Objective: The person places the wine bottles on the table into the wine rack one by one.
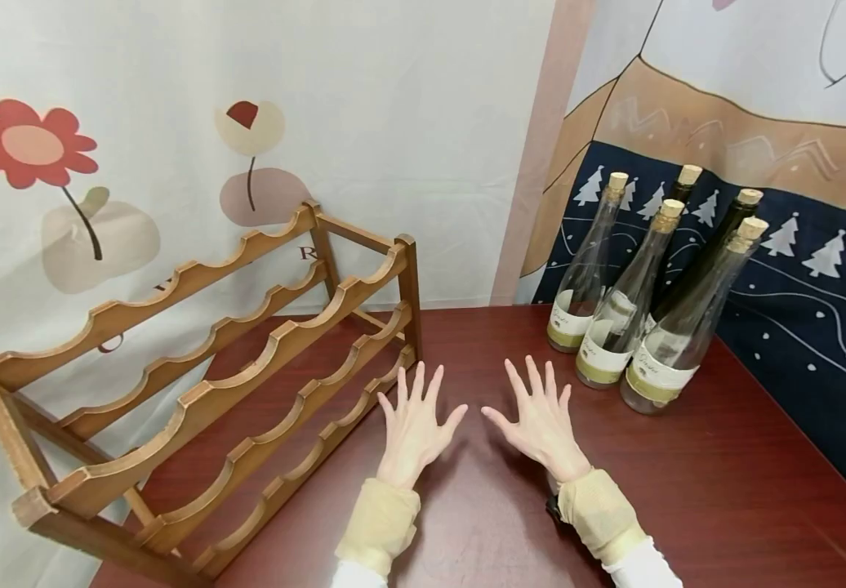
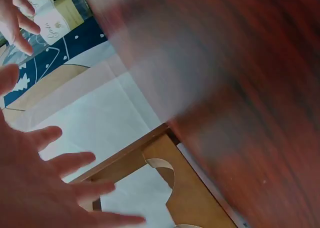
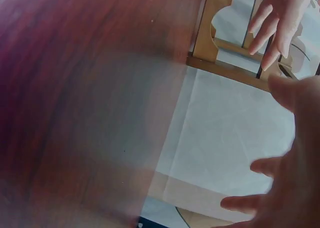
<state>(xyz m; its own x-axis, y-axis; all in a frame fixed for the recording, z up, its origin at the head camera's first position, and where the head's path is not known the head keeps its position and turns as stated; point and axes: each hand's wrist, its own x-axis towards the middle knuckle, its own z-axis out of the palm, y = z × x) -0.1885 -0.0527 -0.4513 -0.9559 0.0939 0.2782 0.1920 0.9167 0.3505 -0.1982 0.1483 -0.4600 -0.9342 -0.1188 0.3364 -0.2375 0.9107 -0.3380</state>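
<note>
Both hands hover over the dark red table (image 1: 482,506) with fingers spread and hold nothing. My left hand (image 1: 411,429) is nearest to the wooden wine rack (image 1: 287,351), which stands at the left with scalloped rails in tiers and no bottles in it. My right hand (image 1: 540,425) lies to the right, its fingertips pointing away from me, a short way left of the corked bottles. Of these, three are clear glass, such as the front clear bottle (image 1: 669,359), with white and green labels; two dark bottles (image 1: 713,253) stand behind them.
A pale curtain (image 1: 423,147) with printed flowers hangs behind the table. At the right, a navy cloth with white trees (image 1: 783,237) rises behind the bottles along the table's edge. Beige cuffs (image 1: 379,523) cover both wrists.
</note>
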